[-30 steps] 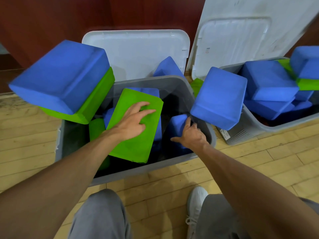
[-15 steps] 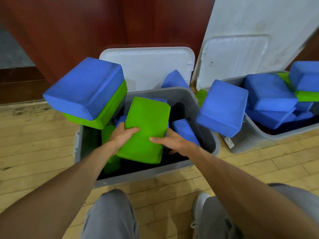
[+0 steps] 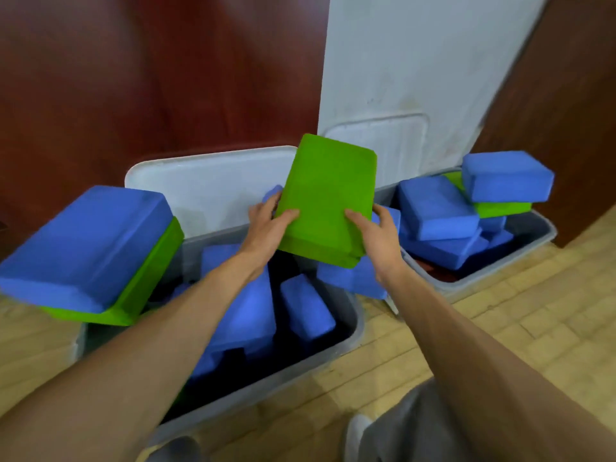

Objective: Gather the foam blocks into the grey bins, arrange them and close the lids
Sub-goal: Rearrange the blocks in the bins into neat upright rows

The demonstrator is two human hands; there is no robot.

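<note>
- A person's left hand [image 3: 266, 228] and right hand [image 3: 380, 235] grip a green foam block [image 3: 326, 195] above the near grey bin [image 3: 353, 325].
- Blue blocks [image 3: 306, 308] lie inside.

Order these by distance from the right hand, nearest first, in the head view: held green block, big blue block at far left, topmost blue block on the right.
1. held green block: centre, gripped by the right hand.
2. topmost blue block: off to the right, higher up.
3. big blue block: far left.
</note>
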